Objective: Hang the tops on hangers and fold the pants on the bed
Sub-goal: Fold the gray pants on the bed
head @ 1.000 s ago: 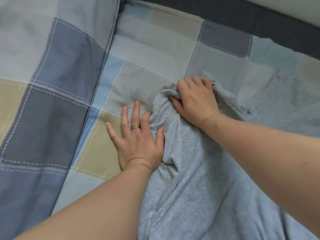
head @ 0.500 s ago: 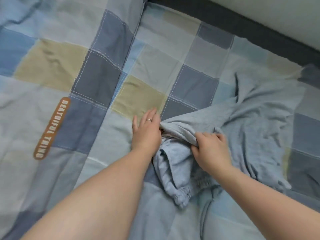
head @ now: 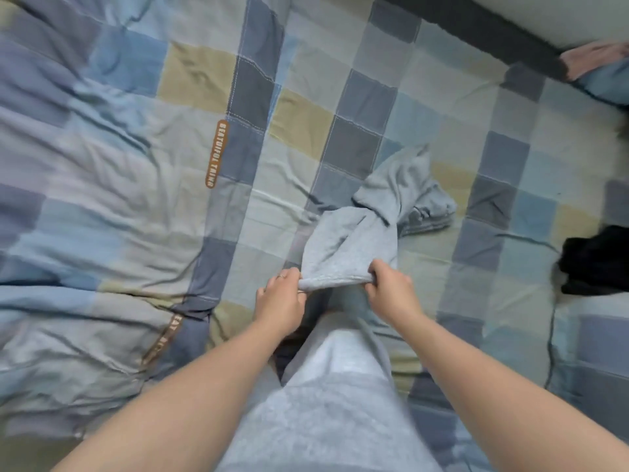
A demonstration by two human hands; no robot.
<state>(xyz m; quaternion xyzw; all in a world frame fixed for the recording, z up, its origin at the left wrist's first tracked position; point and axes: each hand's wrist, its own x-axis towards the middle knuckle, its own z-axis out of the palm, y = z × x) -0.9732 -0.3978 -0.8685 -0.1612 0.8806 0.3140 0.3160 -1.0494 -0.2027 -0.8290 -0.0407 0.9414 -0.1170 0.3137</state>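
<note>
Two hands in play here. Checked bed [head: 136, 216] under everything, gray pants [head: 350, 247] bunched up just past the grip, black garment [head: 595, 260] well off to its right. Left hand [head: 280, 303] and right hand [head: 391, 294] each pinch the pants' near folded edge.

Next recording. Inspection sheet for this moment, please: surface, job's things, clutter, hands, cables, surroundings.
Surface: wrinkled checked quilt with an orange label covers the bed.
Job's things: grey garment, near edge lifted, far end crumpled on the quilt; no hangers seen.
Clutter: black garment at the right edge; pink cloth at the far right corner.
Hands: left hand and right hand each pinch the grey garment's near edge.
Cables: none certain; a thin dark line at the right may be a fold.
Surroundings: dark strip along the bed's far side, pale wall beyond.
</note>
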